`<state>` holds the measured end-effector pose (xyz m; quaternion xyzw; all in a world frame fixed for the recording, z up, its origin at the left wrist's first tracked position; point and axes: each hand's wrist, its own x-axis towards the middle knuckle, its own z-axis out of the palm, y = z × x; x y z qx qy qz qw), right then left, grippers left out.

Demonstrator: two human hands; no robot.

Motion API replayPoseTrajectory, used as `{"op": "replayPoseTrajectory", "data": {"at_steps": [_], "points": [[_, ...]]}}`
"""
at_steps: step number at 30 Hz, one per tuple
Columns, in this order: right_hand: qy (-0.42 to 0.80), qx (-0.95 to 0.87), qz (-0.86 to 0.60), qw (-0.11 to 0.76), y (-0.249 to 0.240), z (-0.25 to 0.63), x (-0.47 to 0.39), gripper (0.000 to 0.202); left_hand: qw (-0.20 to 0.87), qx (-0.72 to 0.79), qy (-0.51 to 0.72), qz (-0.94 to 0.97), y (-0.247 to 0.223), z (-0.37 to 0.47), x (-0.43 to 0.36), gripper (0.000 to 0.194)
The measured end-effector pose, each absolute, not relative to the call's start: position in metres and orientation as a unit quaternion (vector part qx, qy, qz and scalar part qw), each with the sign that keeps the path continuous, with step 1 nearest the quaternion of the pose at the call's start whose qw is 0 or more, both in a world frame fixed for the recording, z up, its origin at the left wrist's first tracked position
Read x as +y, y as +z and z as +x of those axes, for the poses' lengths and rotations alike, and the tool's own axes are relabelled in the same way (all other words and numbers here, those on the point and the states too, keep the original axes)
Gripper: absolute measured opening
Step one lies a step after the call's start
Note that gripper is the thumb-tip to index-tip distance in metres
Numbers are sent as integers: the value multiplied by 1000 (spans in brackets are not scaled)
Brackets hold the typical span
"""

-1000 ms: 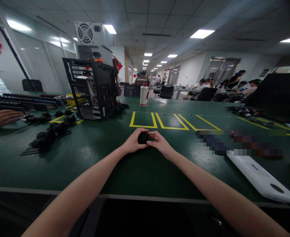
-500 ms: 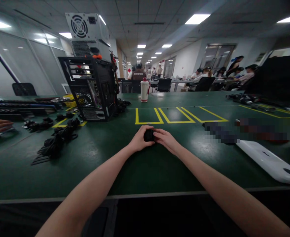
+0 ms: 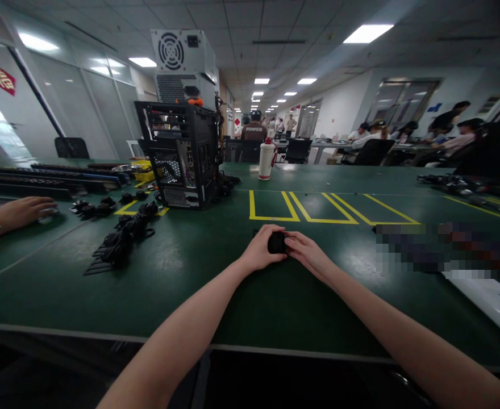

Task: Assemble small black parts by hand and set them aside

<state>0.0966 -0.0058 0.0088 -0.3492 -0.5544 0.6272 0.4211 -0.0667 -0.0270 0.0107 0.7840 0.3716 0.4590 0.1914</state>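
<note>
Both my hands meet on a small black object that rests on the green table. My left hand wraps it from the left with curled fingers. My right hand pinches it from the right with the fingertips. Most of the object is hidden between the fingers, so its shape is unclear.
A black open computer case with a grey power supply on top stands at the back left. Black cable bundles lie left of me. Another person's hand rests at far left. A white bottle, yellow floor-tape boxes and a white panel lie beyond and right.
My hands stay closed on the black object in the same grip. The view has swung a little to the left, so everything sits further right in the picture.
</note>
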Motion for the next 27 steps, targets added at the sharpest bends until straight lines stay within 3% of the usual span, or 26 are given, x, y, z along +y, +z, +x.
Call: {"op": "replayPoseTrajectory", "data": {"at_steps": [10,16,27], "points": [[617,-581,-315,429,9,98,-8,33,197,356,463,787,9,-69,-22,58],[606,-570,-330,446,5,95,-6,20,194,365,456,788,7,-69,-22,61],[595,-584,-302,462,0,100,-3,24,147,382,442,798,6,-64,-28,59]]}}
